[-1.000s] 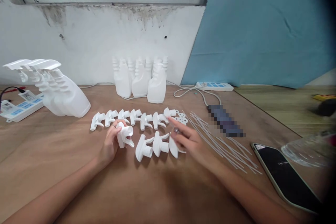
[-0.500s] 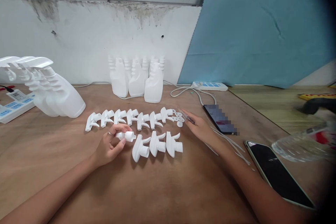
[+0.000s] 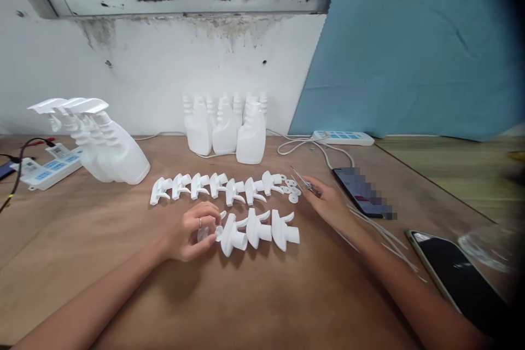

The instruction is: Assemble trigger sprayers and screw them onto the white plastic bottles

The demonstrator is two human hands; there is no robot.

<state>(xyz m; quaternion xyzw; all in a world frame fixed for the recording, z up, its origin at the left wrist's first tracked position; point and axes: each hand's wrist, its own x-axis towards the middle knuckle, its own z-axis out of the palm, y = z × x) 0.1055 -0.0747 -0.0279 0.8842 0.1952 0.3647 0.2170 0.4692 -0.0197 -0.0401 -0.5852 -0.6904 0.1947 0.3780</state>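
Observation:
My left hand [image 3: 193,231] is curled round a white trigger spray head [image 3: 203,234], mostly hidden by the fingers, low over the table at the left end of the front row. Beside it in that row lie several more spray heads [image 3: 257,228] on their sides. Behind them runs a longer row of spray heads [image 3: 199,186]. My right hand [image 3: 328,202] grips a pair of tweezers [image 3: 307,185], whose tips point up and left. Just left of the tweezers sits a small cluster of white ring washers [image 3: 293,190].
White bottles [image 3: 251,134] stand by the wall. Bottles with spray heads fitted [image 3: 117,150] lean together at left, near a power strip [image 3: 57,167]. Thin white tubes [image 3: 381,235], a phone [image 3: 356,191], another phone [image 3: 451,273] and a clear plastic bottle [image 3: 488,246] lie at right.
My left hand has turned over and lowered the spray head to the left end of the front row. The right hand keeps the tweezers near the washers. The whole view has shifted.

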